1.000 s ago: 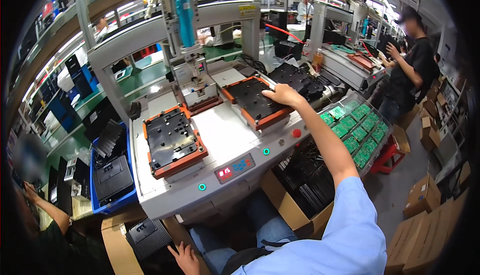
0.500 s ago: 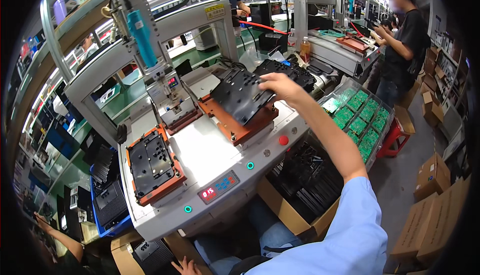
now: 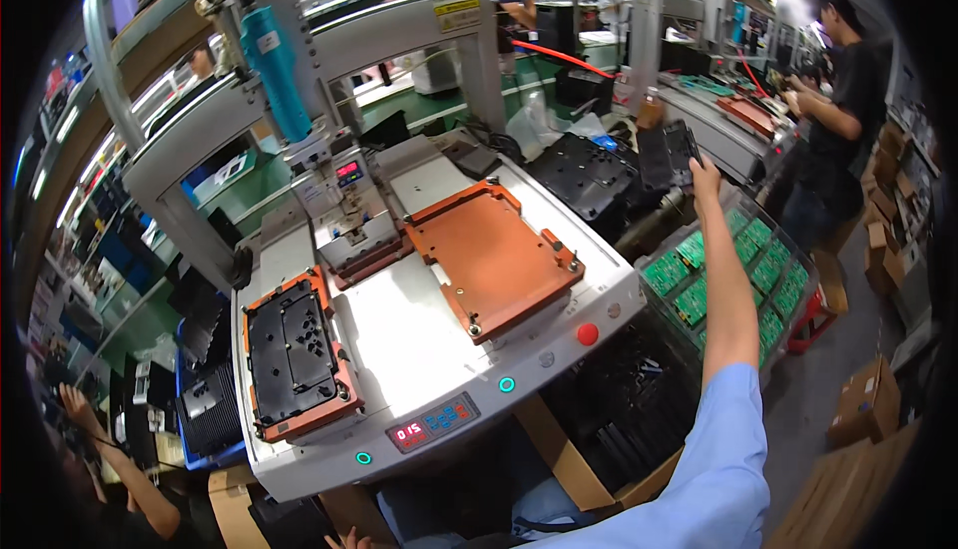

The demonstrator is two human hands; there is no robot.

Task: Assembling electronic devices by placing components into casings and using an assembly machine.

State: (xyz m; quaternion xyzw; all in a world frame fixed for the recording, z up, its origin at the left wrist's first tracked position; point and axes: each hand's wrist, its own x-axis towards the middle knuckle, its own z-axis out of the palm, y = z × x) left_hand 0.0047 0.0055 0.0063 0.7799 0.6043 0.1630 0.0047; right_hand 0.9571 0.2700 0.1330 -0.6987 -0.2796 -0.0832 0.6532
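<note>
My right hand is stretched far out to the right, its fingers closed on the edge of a black plastic panel. That panel is tilted up and seen at a steep angle, beside other black panels lying at the far right of the machine. At the lower edge my left hand shows only its fingertips, which are apart with nothing visible in them. The right orange fixture on the white machine bed holds no panel. In the left orange fixture sits another black panel with small raised parts.
A teal screwdriver unit hangs from the machine's frame. Red button and control panel line the front edge. A clear tray of green circuit boards and a carton of black parts stand right. Another person stands beyond.
My right hand has carried the black panel from above the right orange fixture out to the far right, baring the fixture. The view has shifted slightly; my left hand shows less.
</note>
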